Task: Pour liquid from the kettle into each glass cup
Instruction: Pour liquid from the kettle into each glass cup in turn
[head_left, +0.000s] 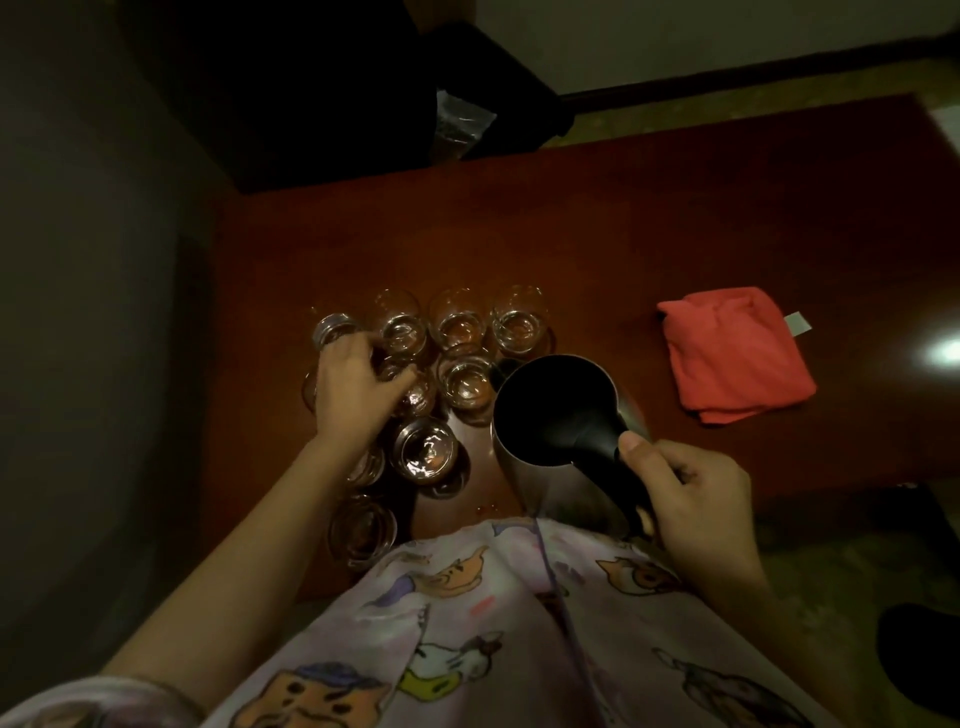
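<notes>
**Steady the cup, then tip the kettle slowly**

Fingers of the left hand (358, 387) curl down over a glass cup (415, 392) in the middle of the cluster, apparently gripping its rim, though the dim light hides the exact contact. Right hand (691, 499) is wrapped around the black handle of the kettle (558, 410), thumb on top, holding it just beside the cups on the table (675, 218). The lid looks closed and the body upright, so no pour seems underway. Three cups (460, 325) stand in the back row, more crowd nearer the person, and a red cloth (732, 353) lies well apart to the right.

To pour well, I judge the left hand should hold its cup still and clear of its neighbours. Bring the spout right over the mouth and tilt gently, since the cups stand close together and a fast stream would likely splash.
</notes>
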